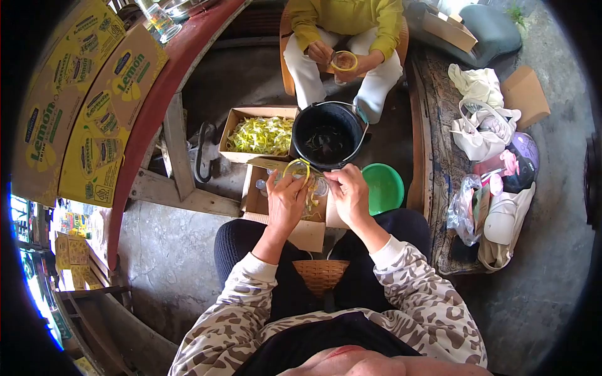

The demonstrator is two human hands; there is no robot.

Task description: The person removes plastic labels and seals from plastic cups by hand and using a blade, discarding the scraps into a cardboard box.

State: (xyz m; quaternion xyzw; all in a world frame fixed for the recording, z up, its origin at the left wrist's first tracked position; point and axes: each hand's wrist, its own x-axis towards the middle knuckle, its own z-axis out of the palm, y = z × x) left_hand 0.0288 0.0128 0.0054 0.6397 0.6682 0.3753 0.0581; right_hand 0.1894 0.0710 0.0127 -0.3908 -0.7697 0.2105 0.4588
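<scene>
My left hand is closed on a clear plastic cup with a yellow rim, held over an open cardboard box. My right hand is beside it, thumb and fingers pinched together near the cup's right side; what they grip is too small to make out. Beneath both hands, the cardboard box contains clear plastic pieces and pale scraps. A black bucket with a wire handle stands just beyond my hands, with dark contents inside. Close to my right hand is a green basin, partly hidden.
A carton of yellow-green strips stands left of the bucket. Opposite sits a person in yellow, holding a yellow-rimmed round container. Lemon drink cartons line the left; bags lie on the patterned bench at right.
</scene>
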